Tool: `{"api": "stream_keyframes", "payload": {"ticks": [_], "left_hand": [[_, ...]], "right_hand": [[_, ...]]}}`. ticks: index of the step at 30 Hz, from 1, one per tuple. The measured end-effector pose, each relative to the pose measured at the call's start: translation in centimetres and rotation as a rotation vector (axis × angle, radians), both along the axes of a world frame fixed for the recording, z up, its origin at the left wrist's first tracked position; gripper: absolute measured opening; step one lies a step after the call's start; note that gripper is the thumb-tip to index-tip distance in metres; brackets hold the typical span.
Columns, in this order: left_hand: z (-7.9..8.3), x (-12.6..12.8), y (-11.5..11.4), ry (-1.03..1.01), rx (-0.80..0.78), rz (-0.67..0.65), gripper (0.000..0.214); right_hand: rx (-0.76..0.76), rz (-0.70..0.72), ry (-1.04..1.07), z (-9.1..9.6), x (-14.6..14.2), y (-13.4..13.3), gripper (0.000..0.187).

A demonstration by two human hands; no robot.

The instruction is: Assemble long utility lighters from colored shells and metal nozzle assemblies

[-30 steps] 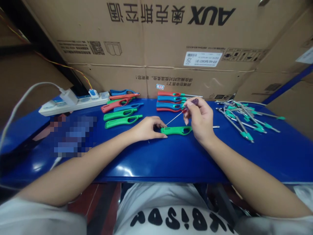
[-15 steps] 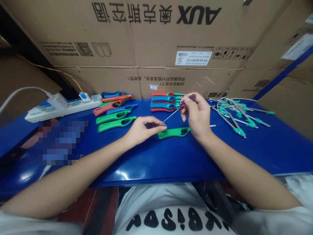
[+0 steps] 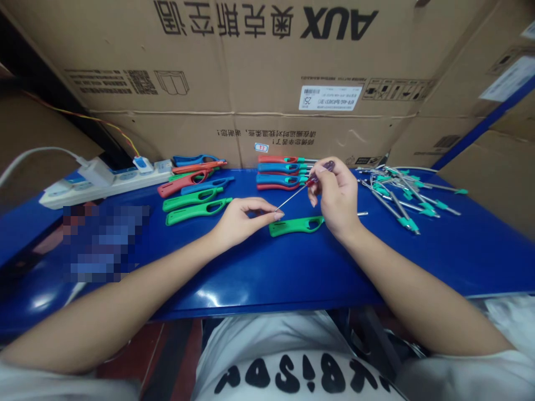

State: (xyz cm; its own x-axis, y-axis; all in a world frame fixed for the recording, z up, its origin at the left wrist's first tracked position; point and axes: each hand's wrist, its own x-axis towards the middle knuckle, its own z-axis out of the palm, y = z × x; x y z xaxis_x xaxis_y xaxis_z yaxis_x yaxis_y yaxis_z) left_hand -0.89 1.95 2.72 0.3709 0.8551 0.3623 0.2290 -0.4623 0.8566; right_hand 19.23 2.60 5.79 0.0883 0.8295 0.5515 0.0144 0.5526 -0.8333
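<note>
A green lighter body with a metal tube at its right end lies flat on the blue table between my hands. My right hand is closed around a thin screwdriver with a dark red handle, its shaft slanting down to the left. The tip meets the pinched fingertips of my left hand, just above the green body's left end. Whatever the left fingers pinch is too small to make out.
Green, red and blue handle shells lie in a row at the back left; a stack of assembled lighters sits behind my hands. Metal tubes with teal ends are piled at the right. A power strip and cardboard boxes line the back.
My left hand has lifted off the green body's left end and its pinched fingertips now meet the screwdriver tip. The right hand has barely moved.
</note>
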Motion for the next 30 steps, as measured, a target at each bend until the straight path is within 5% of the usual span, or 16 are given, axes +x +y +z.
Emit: {"api": "stream_keyframes", "payload": {"ticks": [30], "left_hand": [[-0.1,0.04,-0.04,0.05,0.007,-0.035,0.021]], "right_hand": [[0.011,-0.017,-0.078,-0.54,0.22,0.2,0.034]]}}
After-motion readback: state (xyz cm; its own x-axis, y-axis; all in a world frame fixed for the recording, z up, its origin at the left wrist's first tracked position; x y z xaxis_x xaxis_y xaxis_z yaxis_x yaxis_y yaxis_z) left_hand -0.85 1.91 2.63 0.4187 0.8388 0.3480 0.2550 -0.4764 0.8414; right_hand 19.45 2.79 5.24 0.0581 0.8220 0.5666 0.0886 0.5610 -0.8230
